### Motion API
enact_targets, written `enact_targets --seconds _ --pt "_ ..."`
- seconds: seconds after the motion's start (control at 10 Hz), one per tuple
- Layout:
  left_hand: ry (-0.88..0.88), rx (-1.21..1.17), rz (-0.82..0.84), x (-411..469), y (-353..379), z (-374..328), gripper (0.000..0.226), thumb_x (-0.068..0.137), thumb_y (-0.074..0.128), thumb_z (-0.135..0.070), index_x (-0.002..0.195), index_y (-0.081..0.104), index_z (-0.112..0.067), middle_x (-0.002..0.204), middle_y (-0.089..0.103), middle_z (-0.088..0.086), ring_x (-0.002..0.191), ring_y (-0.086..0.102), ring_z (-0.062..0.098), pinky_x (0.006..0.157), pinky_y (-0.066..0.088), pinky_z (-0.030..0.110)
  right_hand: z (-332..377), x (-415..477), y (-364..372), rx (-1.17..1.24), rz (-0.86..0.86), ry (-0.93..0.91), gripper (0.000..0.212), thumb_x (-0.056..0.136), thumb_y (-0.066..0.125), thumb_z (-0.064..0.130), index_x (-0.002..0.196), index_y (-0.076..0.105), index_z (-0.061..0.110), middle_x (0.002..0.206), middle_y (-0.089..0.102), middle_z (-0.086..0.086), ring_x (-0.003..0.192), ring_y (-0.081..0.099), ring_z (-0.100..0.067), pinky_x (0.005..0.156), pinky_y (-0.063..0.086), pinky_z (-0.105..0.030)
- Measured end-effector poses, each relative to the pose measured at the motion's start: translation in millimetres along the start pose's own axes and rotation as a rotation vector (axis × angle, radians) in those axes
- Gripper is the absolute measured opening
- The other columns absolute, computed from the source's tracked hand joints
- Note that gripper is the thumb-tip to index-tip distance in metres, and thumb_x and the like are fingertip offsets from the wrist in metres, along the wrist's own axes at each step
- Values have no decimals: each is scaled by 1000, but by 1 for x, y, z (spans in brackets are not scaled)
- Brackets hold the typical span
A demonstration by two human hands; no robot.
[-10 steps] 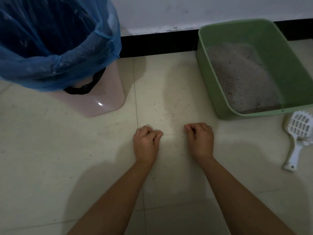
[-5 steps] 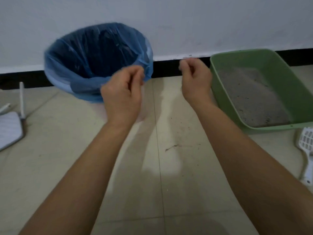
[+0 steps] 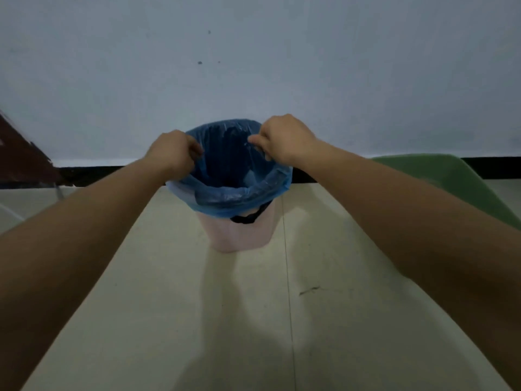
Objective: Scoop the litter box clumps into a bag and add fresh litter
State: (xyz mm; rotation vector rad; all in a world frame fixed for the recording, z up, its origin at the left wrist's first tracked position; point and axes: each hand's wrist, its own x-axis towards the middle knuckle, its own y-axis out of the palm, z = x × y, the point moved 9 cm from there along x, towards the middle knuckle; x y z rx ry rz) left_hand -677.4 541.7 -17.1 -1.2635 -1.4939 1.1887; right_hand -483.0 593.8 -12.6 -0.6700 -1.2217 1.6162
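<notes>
There is one pink bin [image 3: 239, 237] standing on the tiled floor [image 3: 253, 320], and one blue bag [image 3: 234, 193] lines it, its edge folded down over the bin's rim. Two hands reach out to it. The left hand [image 3: 173, 150] is at the bin's left rim, fingers curled round the bag's edge and gripping it. The right hand [image 3: 284, 139] is at the bin's far right rim, also clenched on the bag's edge, lifting the plastic a little above the rim. The bag's open mouth lies between the two hands. One black band [image 3: 245, 218] shows just below the bag's folded edge on the bin's near side. One green litter box [image 3: 451, 176] sits to the right of the bin, apart from it and partly hidden behind the right forearm; what is inside it cannot be seen. Behind the bin is a pale wall [image 3: 253, 66].
</notes>
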Motion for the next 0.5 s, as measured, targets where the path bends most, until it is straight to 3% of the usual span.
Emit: enact_targets --seconds 0.1,0.2,0.3,0.4,0.5 --pt "32 -60 -70 -5 1 -14 36 84 72 -16 120 66 -13 109 73 3 103 65 25 87 52 36 1 -9 20 -3 163 -39 23 89 59 1 94 74 17 107 70 -4 95 63 -17 95 52 -33" --pt "75 -41 -135 -10 9 -30 16 92 64 -24 99 76 -17 105 75 2 95 66 23 81 53 35 0 -19 34 1 194 -98 30 94 63 19 123 69 21 139 59 2 129 52 -20 111 39 -37" --pt "137 -133 -92 -15 33 -43 48 85 58 4 129 63 -15 146 51 4 134 46 25 107 42 40 -11 -28 24 88 27 -87 30 101 49 41 114 69 25 116 70 4 108 61 -21 96 48 -43" --pt "96 -80 -227 -21 30 -48 36 92 65 -32 125 63 -19 109 72 3 104 65 25 85 53 43 -22 -38 17 153 -22 -73 42 104 35 48 92 64 20 88 67 2 89 62 -24 75 46 -37" --pt "108 -64 -244 -22 33 -58 26 92 59 -12 115 70 -18 124 66 6 116 59 28 90 51 44 -37 -42 9 209 -57 -33 49 102 33 55 124 59 19 122 64 -6 115 58 -26 90 46 -38"
